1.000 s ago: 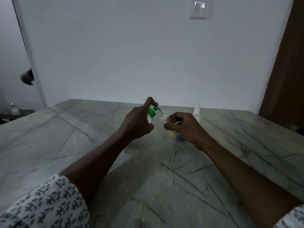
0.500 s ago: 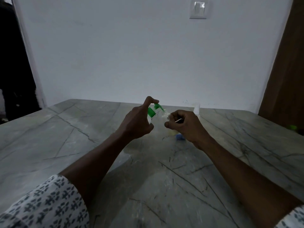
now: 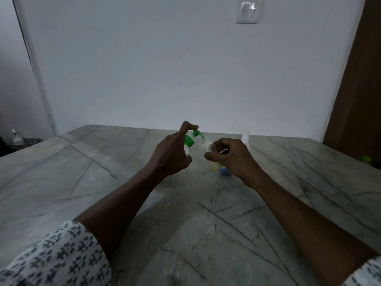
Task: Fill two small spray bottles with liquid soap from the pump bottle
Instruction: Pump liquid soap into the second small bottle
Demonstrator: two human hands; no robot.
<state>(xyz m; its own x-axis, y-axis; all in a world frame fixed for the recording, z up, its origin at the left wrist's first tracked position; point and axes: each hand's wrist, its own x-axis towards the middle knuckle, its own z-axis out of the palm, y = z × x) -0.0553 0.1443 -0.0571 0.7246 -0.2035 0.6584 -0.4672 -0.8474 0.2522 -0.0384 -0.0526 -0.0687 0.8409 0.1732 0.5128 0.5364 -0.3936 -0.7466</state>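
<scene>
While the left hand (image 3: 171,154) grips the pump bottle (image 3: 188,141) above the table (image 3: 86,182), its fingers curl round the body and its forefinger hooks over the top of the green pump head. The bottle tilts to the right, so that its green spout (image 3: 199,134) points down at the open neck of a small spray bottle (image 3: 206,148). The right hand (image 3: 229,156) holds this small bottle, fingers and thumb closed round its side, with the mouth just under the spout. Pale yellow liquid (image 3: 214,166) shows in the lower part of the small bottle, below the hand. A thin white tube (image 3: 223,150) sticks out between the right hand's fingers; what it is joined to I cannot tell.

Behind the right hand a second spray bottle (image 3: 245,137) stands upright on the table near the far edge, its lower part hidden by the hand. Something small and blue (image 3: 225,172) lies on the table just below the right hand. Both arms reach forward over the grey veined stone, patterned sleeves (image 3: 53,259) at the near edge. A light switch (image 3: 246,13) sits high on the white wall, and a brown door (image 3: 360,83) stands at the right.
</scene>
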